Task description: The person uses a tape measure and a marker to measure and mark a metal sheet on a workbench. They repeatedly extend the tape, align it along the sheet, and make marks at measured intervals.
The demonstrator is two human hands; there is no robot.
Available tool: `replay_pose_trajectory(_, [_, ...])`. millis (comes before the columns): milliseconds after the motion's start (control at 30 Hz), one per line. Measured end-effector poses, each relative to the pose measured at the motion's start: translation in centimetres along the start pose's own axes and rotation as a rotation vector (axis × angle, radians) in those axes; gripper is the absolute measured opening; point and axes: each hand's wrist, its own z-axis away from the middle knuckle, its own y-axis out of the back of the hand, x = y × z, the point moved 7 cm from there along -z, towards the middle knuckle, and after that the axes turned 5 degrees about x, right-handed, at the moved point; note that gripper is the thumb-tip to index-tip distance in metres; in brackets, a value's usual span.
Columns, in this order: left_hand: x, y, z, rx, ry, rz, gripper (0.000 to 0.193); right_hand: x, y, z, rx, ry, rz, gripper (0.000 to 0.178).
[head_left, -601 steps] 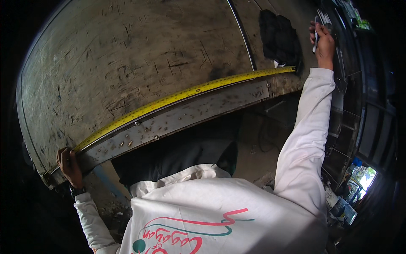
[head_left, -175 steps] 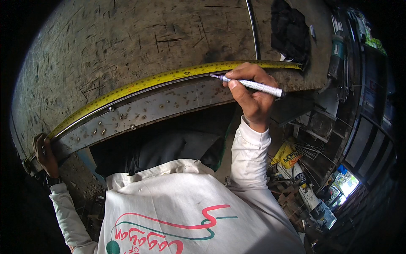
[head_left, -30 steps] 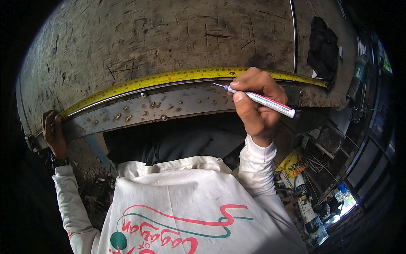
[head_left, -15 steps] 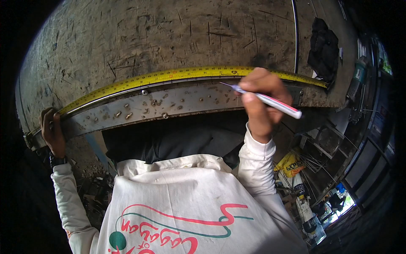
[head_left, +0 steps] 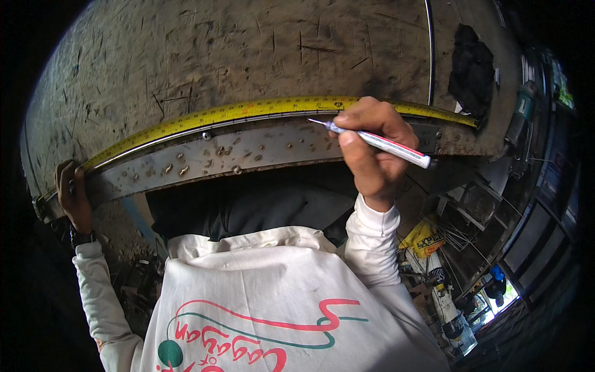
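My right hand (head_left: 375,146) grips a slim white-and-red marker pen (head_left: 396,147) between thumb and fingers. Its thin pointed tip aims left, close to the metal rod (head_left: 142,144) and just over the bench's front edge; whether it touches is too fine to tell. Along the rod lies a stretched yellow tape measure (head_left: 248,110), bowed by the lens. At the far left, my left hand (head_left: 74,192) has its fingers curled over the tape's end and the rod at the bench edge. A grey metal strip (head_left: 136,173) with weld-like spots runs beneath the rod.
The scratched workbench top (head_left: 248,56) spreads beyond the tape. Another thin rod (head_left: 429,56) lies across it at right, beside a black cloth (head_left: 471,65). A green power tool (head_left: 522,108) sits at the right edge. Below are a yellow bag (head_left: 424,239) and metal scraps.
My right hand and the pen have shifted slightly left along the tape. The left hand stays at the tape's end.
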Motion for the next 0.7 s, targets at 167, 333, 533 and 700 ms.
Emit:
replay_pose_trajectory(167, [0.6,0.1,-0.3,0.004,-0.034,-0.016,0.012,-0.5,-0.6,-0.3,0.004,0.078,0.109,0.008])
replay_pose_trajectory(333, [0.5,0.1,-0.3,-0.005,-0.041,-0.004,0.012,-0.6,-0.7,-0.3,0.004,0.092,0.171,0.009])
replay_pose_trajectory(533, [0.8,0.1,-0.2,0.013,-0.052,-0.013,0.012,-0.4,-0.7,-0.2,-0.037,0.093,0.164,0.009])
replay_pose_trajectory(700, [0.0,0.2,0.0,0.012,-0.047,0.014,0.014,0.4,0.5,0.2,-0.022,0.016,-0.041,0.012])
